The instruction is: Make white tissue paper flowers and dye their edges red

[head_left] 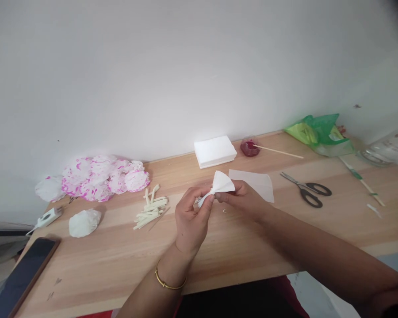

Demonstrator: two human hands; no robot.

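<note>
Above the middle of the table, a white pleated tissue paper (pixel 223 182) is gathered narrow at one point and fans out to the upper right. My left hand (pixel 193 211) pinches it at the gathered neck, where a thin tie seems to go round; a short pleated end shows beyond my fingers. From the other side, my right hand (pixel 242 198) grips the tissue near the neck, its fingers partly hidden behind the fan. A flat white tissue sheet (pixel 257 183) lies just behind my right hand. Cream-coloured strips (pixel 151 210) lie in a loose pile to the left.
Behind stand a stack of white tissues (pixel 215 151) and a small bowl of dark red liquid (pixel 250 148) with a stick. Scissors (pixel 307 189) and a green bag (pixel 321 132) lie right. Pink-edged paper flowers (pixel 99 176), a white paper ball (pixel 84 222) and a phone (pixel 24 278) occupy the left.
</note>
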